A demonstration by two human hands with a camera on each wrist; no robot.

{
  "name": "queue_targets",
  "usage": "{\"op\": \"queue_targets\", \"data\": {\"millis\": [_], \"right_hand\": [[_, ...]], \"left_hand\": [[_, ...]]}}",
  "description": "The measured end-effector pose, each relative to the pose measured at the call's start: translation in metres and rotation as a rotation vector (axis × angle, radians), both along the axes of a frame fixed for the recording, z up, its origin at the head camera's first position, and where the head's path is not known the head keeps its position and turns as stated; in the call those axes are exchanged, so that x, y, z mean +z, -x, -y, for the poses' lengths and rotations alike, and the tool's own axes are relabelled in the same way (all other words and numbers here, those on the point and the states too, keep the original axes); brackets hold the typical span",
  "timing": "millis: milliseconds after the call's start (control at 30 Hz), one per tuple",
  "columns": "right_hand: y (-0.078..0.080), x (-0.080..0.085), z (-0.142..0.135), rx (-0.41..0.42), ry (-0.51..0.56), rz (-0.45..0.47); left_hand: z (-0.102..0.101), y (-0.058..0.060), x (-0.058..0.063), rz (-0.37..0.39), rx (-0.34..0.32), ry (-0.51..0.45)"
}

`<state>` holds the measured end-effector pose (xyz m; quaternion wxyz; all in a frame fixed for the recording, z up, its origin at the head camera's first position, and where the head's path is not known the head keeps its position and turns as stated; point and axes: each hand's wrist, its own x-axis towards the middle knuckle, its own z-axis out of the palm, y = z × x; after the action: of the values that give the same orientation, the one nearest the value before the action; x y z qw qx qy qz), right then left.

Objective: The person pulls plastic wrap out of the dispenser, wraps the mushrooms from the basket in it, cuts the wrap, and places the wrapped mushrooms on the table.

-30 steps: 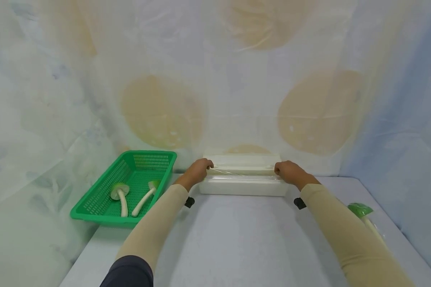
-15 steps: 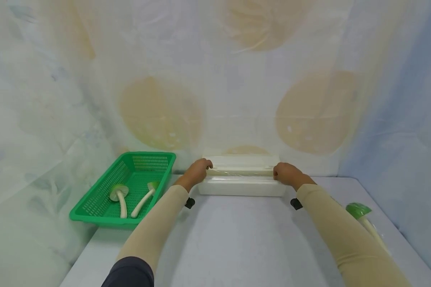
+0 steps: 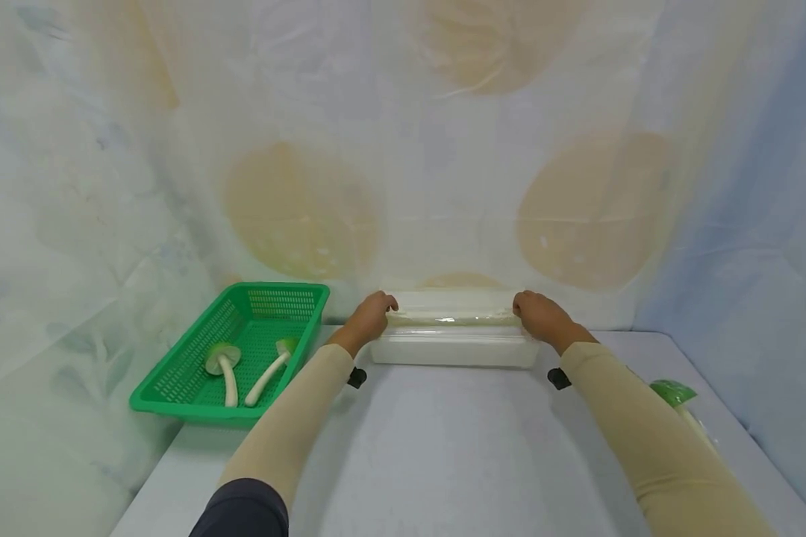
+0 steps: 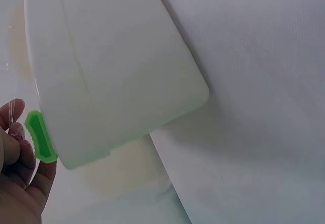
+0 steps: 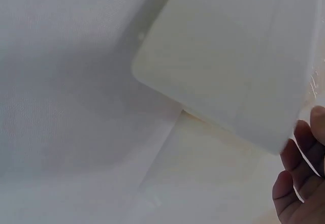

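A long white cling film dispenser [image 3: 453,350] stands at the back of the table with its lid [image 3: 453,300] up. Clear cling film [image 3: 448,319] stretches over its opening between both hands. My left hand [image 3: 369,321] is at the dispenser's left end; in the left wrist view, its thumb and finger pinch the film beside a green end piece [image 4: 43,137]. At the right end my right hand [image 3: 544,319] holds the film's other side with curled fingers. In the right wrist view those fingers [image 5: 292,158] are close to the dispenser's corner, and the fingertips' grip is partly out of frame.
A green perforated basket [image 3: 195,410] on the left holds two mushroom-shaped pieces [image 3: 228,373] with pale stems. At the right edge a similar green-topped piece [image 3: 672,391] lies in clear film, partly behind the right forearm. A patterned plastic sheet [image 3: 450,186] hangs behind the white table [image 3: 443,447].
Both hands have risen slightly, the right one more, and the film between them now looks lifted and shiny over the dispenser. The basket and its contents have not moved.
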<state>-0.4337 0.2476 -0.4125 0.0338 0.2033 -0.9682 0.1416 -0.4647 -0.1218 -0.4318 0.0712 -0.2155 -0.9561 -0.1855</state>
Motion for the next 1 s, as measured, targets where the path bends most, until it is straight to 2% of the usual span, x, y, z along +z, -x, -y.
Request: {"op": "queue_targets", "data": {"millis": [167,333,733,833,1000], "right_hand": [[-0.001,-0.001,-0.004,-0.051,0.123,0.04],[0.003,-0.011,-0.007,-0.038,0.189,0.073],[0.0,-0.011,-0.019,-0.06,0.237,0.014],[-0.001,-0.013,-0.016,-0.054,0.211,-0.022],[-0.001,-0.017,-0.008,-0.07,0.019,-0.107]], "left_hand": [[0.002,0.0,0.0,-0.023,-0.003,-0.013],[0.002,0.0,-0.001,-0.025,-0.02,-0.031],[0.001,-0.002,-0.002,-0.021,-0.005,-0.017],[0.001,-0.003,-0.003,-0.008,0.006,-0.019],[0.001,-0.003,-0.004,-0.003,-0.006,-0.02]]}}
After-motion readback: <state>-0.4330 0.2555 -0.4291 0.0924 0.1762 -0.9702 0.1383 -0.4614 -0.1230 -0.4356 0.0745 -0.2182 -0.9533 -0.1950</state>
